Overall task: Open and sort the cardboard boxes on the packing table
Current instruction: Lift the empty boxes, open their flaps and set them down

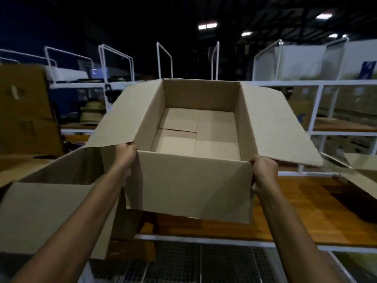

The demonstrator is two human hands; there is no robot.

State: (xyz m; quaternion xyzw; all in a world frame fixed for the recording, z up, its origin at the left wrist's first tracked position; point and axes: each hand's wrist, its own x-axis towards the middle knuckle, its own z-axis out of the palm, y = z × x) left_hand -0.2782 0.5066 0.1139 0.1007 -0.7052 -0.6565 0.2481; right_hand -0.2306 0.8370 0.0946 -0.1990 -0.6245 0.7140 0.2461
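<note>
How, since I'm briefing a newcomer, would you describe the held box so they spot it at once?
Find the wooden table. Above its near edge, the left hand and right hand grip the near corners of the held box. Unlike the left box beside it, it tilts toward the viewer, side flaps spread wide, empty inside.

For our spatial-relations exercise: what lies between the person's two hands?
Head view: the near wall of the open cardboard box fills the stretch from left hand to right hand.

dark hall | ceiling lights [208, 26] | white racks [318, 111] | metal grating floor [204, 264]
</note>
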